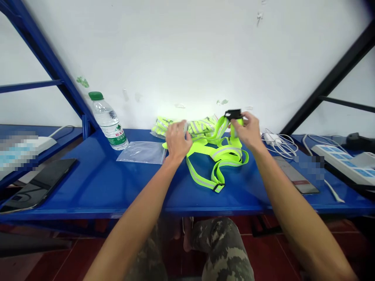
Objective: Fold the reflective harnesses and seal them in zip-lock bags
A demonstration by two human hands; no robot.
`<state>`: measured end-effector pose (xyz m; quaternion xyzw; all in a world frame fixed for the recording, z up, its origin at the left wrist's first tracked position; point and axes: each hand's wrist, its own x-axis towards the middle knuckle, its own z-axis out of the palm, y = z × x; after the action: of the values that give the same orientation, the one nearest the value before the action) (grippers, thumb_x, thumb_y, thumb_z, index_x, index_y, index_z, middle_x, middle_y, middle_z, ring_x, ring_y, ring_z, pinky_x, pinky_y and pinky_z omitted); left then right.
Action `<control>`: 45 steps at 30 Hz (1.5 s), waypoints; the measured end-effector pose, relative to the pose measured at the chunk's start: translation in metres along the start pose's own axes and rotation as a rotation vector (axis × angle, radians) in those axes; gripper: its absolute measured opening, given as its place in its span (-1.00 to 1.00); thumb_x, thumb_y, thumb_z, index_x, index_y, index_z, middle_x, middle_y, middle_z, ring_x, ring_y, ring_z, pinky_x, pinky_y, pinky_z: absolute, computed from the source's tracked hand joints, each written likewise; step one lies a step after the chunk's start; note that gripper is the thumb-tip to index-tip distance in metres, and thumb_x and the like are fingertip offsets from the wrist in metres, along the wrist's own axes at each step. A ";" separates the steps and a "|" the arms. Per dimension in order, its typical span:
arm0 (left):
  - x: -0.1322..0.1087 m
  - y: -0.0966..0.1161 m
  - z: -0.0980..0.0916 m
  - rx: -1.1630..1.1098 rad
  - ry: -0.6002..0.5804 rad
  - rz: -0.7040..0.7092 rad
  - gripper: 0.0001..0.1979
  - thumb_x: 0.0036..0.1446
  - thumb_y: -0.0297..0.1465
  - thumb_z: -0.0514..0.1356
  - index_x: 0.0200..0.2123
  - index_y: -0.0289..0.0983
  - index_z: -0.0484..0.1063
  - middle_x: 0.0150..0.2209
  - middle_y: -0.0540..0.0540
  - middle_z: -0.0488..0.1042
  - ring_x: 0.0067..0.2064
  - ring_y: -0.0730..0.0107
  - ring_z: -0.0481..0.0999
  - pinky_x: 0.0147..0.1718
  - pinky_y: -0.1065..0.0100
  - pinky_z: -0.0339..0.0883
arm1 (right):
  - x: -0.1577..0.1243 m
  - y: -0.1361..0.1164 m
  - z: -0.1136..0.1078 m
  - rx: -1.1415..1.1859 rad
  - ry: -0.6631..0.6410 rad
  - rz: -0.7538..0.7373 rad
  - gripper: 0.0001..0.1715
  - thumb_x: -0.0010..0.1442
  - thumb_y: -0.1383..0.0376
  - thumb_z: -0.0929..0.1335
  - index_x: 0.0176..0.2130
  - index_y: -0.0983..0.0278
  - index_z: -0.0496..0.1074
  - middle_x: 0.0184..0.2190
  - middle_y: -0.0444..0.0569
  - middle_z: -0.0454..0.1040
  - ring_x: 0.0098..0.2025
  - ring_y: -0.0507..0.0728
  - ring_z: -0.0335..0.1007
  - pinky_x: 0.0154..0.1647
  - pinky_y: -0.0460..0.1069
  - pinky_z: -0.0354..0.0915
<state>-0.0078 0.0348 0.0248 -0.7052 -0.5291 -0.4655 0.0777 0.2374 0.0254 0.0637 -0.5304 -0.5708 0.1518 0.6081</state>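
A neon-yellow reflective strap [202, 180] with a grey stripe lies in loose loops on the blue table. My right hand [249, 130] pinches its raised end, just below a black buckle [233, 114]. A small black slider [218, 187] sits on the loop closest to me. Over the left end of the strap hovers my left hand [177, 141], slightly blurred, thumb apart from the fingers and nothing visible in it. Behind my hands, clear bags of folded reflective straps [202, 125] rest against the wall. Left of my left hand lies a flat clear plastic bag [142, 152].
A water bottle [108, 121] with a green cap stands at the back left. A black phone [41, 185] lies at the left, another phone [295, 175] at the right. White cables [283, 144] and a power strip [345, 162] are further right. Blue frame posts [55, 58] rise at the side.
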 end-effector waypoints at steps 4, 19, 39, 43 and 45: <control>-0.014 0.015 0.010 -0.109 -0.490 0.165 -0.51 0.18 -0.17 0.20 0.14 -0.22 0.37 -0.22 -0.13 0.60 -0.12 0.08 0.57 -0.07 0.16 0.40 | -0.013 0.009 0.001 -0.218 -0.389 -0.142 -0.83 -0.06 0.28 0.37 -0.35 0.22 0.41 -0.43 -0.09 0.48 -0.37 0.13 0.40 -0.32 0.02 0.34; -0.015 -0.005 0.025 -0.184 -0.598 0.142 -0.50 0.11 -0.32 0.24 0.14 -0.28 0.38 -0.13 -0.20 0.56 -0.06 0.05 0.53 -0.09 0.19 0.36 | -0.027 -0.012 -0.004 -0.422 -0.957 0.109 -0.34 -0.26 0.33 0.53 -0.09 0.20 0.45 -0.13 0.02 0.54 -0.07 0.31 0.47 -0.05 0.15 0.41; -0.005 -0.002 0.029 -0.696 -0.529 -0.161 -0.32 -0.05 -0.47 0.38 0.18 -0.30 0.30 0.12 -0.24 0.45 0.13 0.12 0.45 0.13 0.16 0.31 | 0.011 -0.056 0.004 0.804 -0.038 0.261 -0.80 -0.01 0.35 0.41 -0.38 0.24 0.28 -0.44 -0.17 0.23 -0.44 0.02 0.27 -0.23 0.11 0.39; -0.002 -0.004 0.019 -0.281 -0.104 -0.163 -0.44 0.05 -0.42 0.33 0.14 -0.30 0.36 0.17 -0.30 0.38 0.26 -0.02 0.28 0.27 0.03 0.11 | 0.013 -0.053 -0.011 0.826 -0.031 0.288 -0.83 -0.01 0.43 0.38 -0.37 0.27 0.31 -0.45 -0.14 0.30 -0.50 0.00 0.21 -0.24 0.09 0.39; 0.000 -0.008 0.012 -0.178 -0.050 -0.049 -0.36 0.03 -0.33 0.37 0.18 -0.28 0.33 0.24 -0.30 0.30 0.33 -0.09 0.16 0.31 -0.01 0.00 | 0.014 -0.047 -0.013 0.792 -0.022 0.377 -0.90 0.05 0.45 0.35 -0.36 0.30 0.34 -0.50 -0.14 0.29 -0.52 0.00 0.20 -0.24 0.09 0.40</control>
<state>-0.0079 0.0455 0.0149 -0.7075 -0.5046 -0.4948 -0.0097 0.2331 0.0117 0.1124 -0.3496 -0.3682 0.4731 0.7200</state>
